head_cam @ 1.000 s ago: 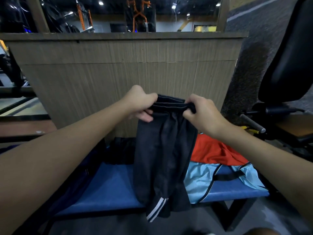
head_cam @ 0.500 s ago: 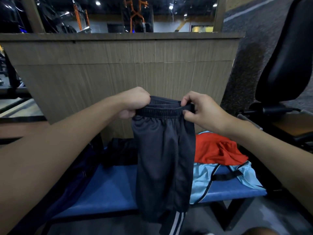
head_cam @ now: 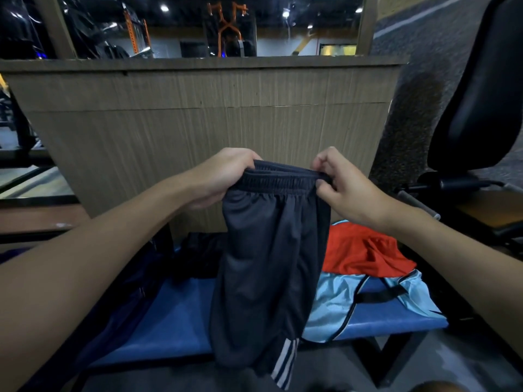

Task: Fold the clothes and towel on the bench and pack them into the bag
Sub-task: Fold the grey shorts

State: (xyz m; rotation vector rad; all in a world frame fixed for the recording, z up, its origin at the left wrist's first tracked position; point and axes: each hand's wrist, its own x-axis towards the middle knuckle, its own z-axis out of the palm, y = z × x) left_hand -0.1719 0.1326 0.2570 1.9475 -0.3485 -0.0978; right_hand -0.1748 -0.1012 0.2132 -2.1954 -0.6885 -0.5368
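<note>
At centre frame, over the blue surface (head_cam: 175, 315), dark shorts (head_cam: 268, 264) hung limp, waistband (head_cam: 283, 181) ends pinched in fingers of left hand (head_cam: 223, 176) and right hand (head_cam: 345, 188); likely light, soft, slippery: grip the elastic.

Nothing here can be read: no words, numbers or brand names. The nearest thing to a mark is the set of three pale stripes (head_cam: 284, 363) by the hem of the dark shorts (head_cam: 268, 264), and these are plain bands, not lettering. Beyond the wooden partition (head_cam: 198, 123), a lit yellowish panel (head_cam: 337, 49) may be a sign, but it is too small and blurred to make out any characters.
</note>
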